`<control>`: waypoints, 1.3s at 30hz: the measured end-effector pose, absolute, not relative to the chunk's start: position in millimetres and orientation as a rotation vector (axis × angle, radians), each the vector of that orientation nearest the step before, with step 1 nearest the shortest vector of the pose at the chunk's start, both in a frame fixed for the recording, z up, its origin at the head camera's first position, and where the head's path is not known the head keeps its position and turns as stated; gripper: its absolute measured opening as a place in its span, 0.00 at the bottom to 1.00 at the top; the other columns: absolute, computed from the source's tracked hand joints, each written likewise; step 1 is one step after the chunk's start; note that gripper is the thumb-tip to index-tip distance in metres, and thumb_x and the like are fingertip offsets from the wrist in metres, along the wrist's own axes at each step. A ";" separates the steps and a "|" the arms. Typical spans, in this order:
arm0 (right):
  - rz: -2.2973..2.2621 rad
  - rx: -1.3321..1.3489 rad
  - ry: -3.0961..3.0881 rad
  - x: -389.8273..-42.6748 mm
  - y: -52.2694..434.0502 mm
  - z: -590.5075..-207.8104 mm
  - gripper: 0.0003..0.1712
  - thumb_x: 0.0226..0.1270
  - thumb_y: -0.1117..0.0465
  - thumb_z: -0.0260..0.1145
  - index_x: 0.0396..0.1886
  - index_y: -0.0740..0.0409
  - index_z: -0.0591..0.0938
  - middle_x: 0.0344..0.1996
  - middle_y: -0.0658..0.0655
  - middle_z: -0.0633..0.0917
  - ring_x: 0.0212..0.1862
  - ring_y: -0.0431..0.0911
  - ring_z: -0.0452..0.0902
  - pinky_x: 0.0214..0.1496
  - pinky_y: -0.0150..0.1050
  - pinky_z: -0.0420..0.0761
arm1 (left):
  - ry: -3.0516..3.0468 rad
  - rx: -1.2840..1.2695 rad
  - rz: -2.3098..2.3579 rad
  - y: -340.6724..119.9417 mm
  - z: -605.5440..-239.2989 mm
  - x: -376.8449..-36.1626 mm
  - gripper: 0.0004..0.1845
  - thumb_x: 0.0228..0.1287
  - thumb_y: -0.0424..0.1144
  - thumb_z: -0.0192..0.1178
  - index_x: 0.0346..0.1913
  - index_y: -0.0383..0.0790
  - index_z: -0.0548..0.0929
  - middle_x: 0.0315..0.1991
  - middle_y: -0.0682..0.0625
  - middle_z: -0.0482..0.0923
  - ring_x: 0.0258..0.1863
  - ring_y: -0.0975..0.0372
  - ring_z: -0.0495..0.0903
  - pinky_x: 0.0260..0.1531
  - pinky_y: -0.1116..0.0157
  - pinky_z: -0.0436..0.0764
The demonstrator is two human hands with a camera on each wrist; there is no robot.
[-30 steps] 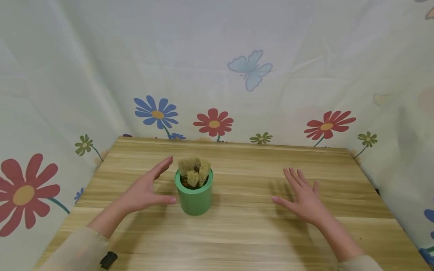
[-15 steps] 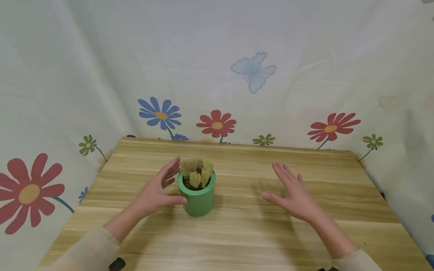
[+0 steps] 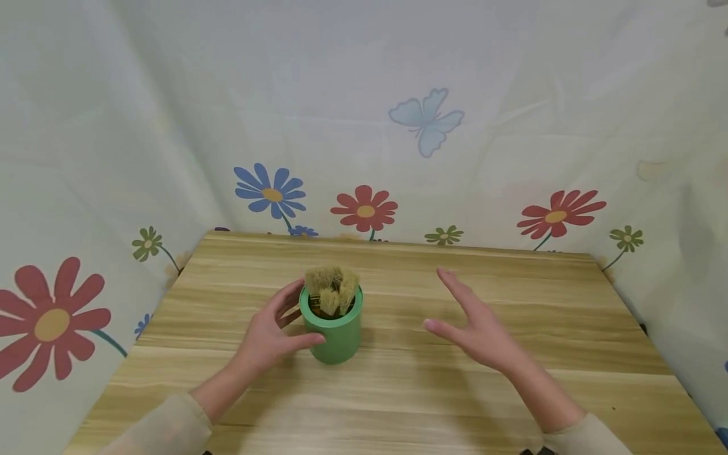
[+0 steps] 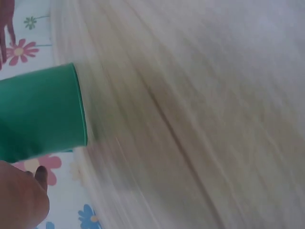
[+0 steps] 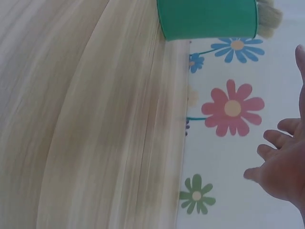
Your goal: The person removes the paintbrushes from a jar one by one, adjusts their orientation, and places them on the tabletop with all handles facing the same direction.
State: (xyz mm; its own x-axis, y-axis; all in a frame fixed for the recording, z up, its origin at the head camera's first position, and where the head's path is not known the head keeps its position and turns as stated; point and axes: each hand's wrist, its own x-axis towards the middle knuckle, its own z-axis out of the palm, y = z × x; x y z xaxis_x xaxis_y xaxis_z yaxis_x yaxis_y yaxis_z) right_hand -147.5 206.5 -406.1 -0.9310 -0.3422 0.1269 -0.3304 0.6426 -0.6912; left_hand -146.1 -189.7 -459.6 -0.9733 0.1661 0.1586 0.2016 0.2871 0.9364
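A pale cloth backdrop [image 3: 364,95] printed with flowers and a blue butterfly wraps the far side and both flanks of the scene. In front of it lies the wooden tabletop [image 3: 398,392], its grain running left to right.

On the tabletop, left of centre and about midway between near and far edge, stands a green cup [image 3: 332,328], upright, with a bunch of tan brushes [image 3: 331,287] poking bristle-end up out of its mouth. The left wrist view shows the cup's green wall [image 4: 40,112] filling the left side of the picture, and the right wrist view catches the cup [image 5: 207,18] at the top edge with bristles sticking out.

The left hand [image 3: 273,332] is at the cup's left side, fingers [image 3: 290,297] curved round toward the rim and the thumb reaching across the near wall, touching or all but touching it; whether they truly grip, I can't tell.

The right hand [image 3: 474,328] hovers to the right of the cup, well apart from it, fingers [image 3: 455,287] straight and spread, palm turned toward the cup, holding nothing. Light sleeves cover both forearms at the near edge.
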 end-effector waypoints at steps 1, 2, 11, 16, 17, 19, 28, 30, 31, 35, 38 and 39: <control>-1.209 -0.586 2.827 -147.4 203.7 -405.3 0.54 0.72 0.40 0.74 0.88 0.39 0.55 0.86 0.58 0.57 0.84 0.63 0.51 0.81 0.74 0.58 | -2.494 -0.347 -1.820 -188.0 -459.8 -145.7 0.58 0.49 0.42 0.88 0.83 0.48 0.64 0.79 0.47 0.68 0.77 0.50 0.69 0.72 0.53 0.78; -1.229 -0.595 2.822 -147.7 200.8 -404.5 0.53 0.72 0.40 0.74 0.88 0.38 0.56 0.86 0.57 0.58 0.84 0.63 0.53 0.80 0.74 0.60 | -2.494 -0.331 -1.814 -186.4 -459.9 -145.3 0.58 0.49 0.43 0.88 0.82 0.48 0.65 0.79 0.47 0.69 0.77 0.50 0.70 0.72 0.53 0.78; -1.538 -0.782 2.634 -151.8 170.0 -398.5 0.48 0.70 0.58 0.78 0.84 0.54 0.65 0.81 0.54 0.69 0.81 0.54 0.64 0.82 0.48 0.67 | -2.498 -0.286 -1.794 -178.3 -457.7 -142.1 0.54 0.52 0.42 0.86 0.81 0.44 0.67 0.75 0.43 0.73 0.74 0.47 0.73 0.70 0.50 0.80; -1.729 -0.867 2.476 -150.9 153.1 -394.9 0.42 0.71 0.62 0.77 0.81 0.60 0.70 0.76 0.58 0.76 0.76 0.53 0.72 0.76 0.40 0.75 | -2.477 -0.280 -1.801 -177.3 -457.4 -140.2 0.54 0.51 0.41 0.87 0.80 0.44 0.68 0.74 0.43 0.74 0.73 0.48 0.74 0.70 0.51 0.80; -1.762 -0.882 2.440 -150.5 150.2 -394.0 0.40 0.72 0.63 0.76 0.80 0.61 0.71 0.75 0.60 0.77 0.75 0.54 0.73 0.75 0.38 0.77 | -2.474 -0.281 -1.800 -177.4 -457.7 -140.1 0.53 0.51 0.41 0.87 0.80 0.44 0.68 0.74 0.43 0.75 0.73 0.48 0.75 0.70 0.51 0.81; -1.810 -0.889 2.372 -150.3 144.9 -392.3 0.38 0.72 0.64 0.75 0.79 0.62 0.72 0.73 0.61 0.78 0.74 0.55 0.75 0.72 0.36 0.79 | -2.467 -0.285 -1.796 -177.6 -458.5 -139.9 0.53 0.51 0.40 0.87 0.80 0.44 0.69 0.73 0.44 0.75 0.73 0.48 0.75 0.70 0.51 0.81; -1.836 -0.885 2.275 -155.3 122.7 -387.6 0.34 0.72 0.62 0.76 0.75 0.62 0.77 0.68 0.63 0.82 0.67 0.53 0.82 0.66 0.38 0.85 | -2.455 -0.288 -1.775 -177.6 -458.0 -137.8 0.52 0.52 0.41 0.86 0.79 0.45 0.70 0.73 0.44 0.75 0.72 0.48 0.75 0.69 0.53 0.82; -1.829 -0.880 2.263 -156.7 119.2 -386.4 0.33 0.72 0.61 0.75 0.75 0.61 0.77 0.68 0.63 0.83 0.67 0.53 0.83 0.66 0.38 0.85 | -2.447 -0.292 -1.773 -177.4 -457.6 -137.3 0.51 0.52 0.40 0.86 0.79 0.45 0.70 0.73 0.44 0.76 0.72 0.48 0.76 0.68 0.54 0.82; -1.830 -0.871 2.254 -157.5 117.7 -385.8 0.33 0.73 0.61 0.75 0.74 0.61 0.78 0.68 0.64 0.83 0.67 0.54 0.83 0.65 0.38 0.86 | -2.443 -0.294 -1.772 -177.2 -457.5 -137.0 0.51 0.52 0.40 0.86 0.79 0.44 0.70 0.72 0.44 0.76 0.72 0.48 0.76 0.68 0.54 0.82; -1.853 -0.851 2.222 -160.6 112.9 -385.2 0.31 0.73 0.61 0.75 0.73 0.61 0.79 0.66 0.63 0.84 0.66 0.60 0.82 0.63 0.38 0.87 | -2.425 -0.294 -1.774 -176.3 -457.1 -135.6 0.50 0.53 0.39 0.86 0.79 0.44 0.71 0.72 0.44 0.76 0.71 0.49 0.77 0.67 0.55 0.83; -1.873 -0.828 2.205 -162.7 109.6 -385.5 0.30 0.72 0.62 0.76 0.71 0.61 0.81 0.65 0.62 0.85 0.65 0.61 0.83 0.61 0.38 0.88 | -2.415 -0.294 -1.778 -175.3 -456.4 -134.3 0.50 0.53 0.39 0.86 0.78 0.44 0.71 0.71 0.44 0.77 0.70 0.49 0.77 0.67 0.55 0.83; -1.876 -0.824 2.203 -163.2 108.4 -385.5 0.30 0.72 0.61 0.76 0.71 0.61 0.81 0.65 0.61 0.86 0.65 0.61 0.83 0.61 0.38 0.88 | -2.415 -0.293 -1.778 -175.0 -456.1 -133.8 0.50 0.53 0.39 0.86 0.78 0.44 0.71 0.72 0.44 0.77 0.70 0.49 0.77 0.67 0.55 0.83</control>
